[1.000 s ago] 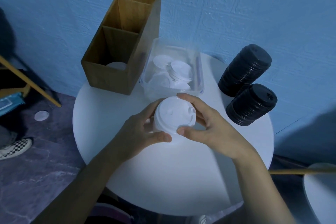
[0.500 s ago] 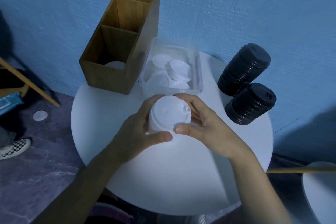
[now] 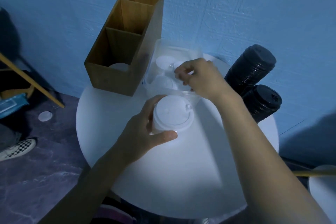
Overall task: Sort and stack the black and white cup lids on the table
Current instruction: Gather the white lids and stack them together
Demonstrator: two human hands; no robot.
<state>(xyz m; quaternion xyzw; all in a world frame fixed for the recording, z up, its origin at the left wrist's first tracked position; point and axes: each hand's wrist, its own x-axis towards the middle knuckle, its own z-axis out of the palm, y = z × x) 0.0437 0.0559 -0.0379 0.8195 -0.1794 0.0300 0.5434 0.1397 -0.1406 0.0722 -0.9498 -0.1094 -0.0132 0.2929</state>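
A stack of white cup lids (image 3: 171, 114) stands at the middle of the round white table (image 3: 181, 178), and my left hand (image 3: 143, 132) grips it from the left with thumb in front. My right hand (image 3: 198, 76) reaches into the clear plastic tub (image 3: 160, 49) behind it, fingers curled on a white lid (image 3: 179, 64) there; several more white lids (image 3: 162, 82) lie loose in the tub. Two stacks of black lids (image 3: 252, 67) (image 3: 261, 102) lie tilted at the table's right edge.
A wooden two-compartment box (image 3: 125, 47) stands at the back left against the blue wall, with a white lid (image 3: 119, 67) in its near compartment. One lid (image 3: 45, 116) lies on the dark floor to the left, near a checkered shoe (image 3: 17, 148).
My right hand let go of the white stack and moved back into the clear tub. My left hand keeps holding the stack in place.
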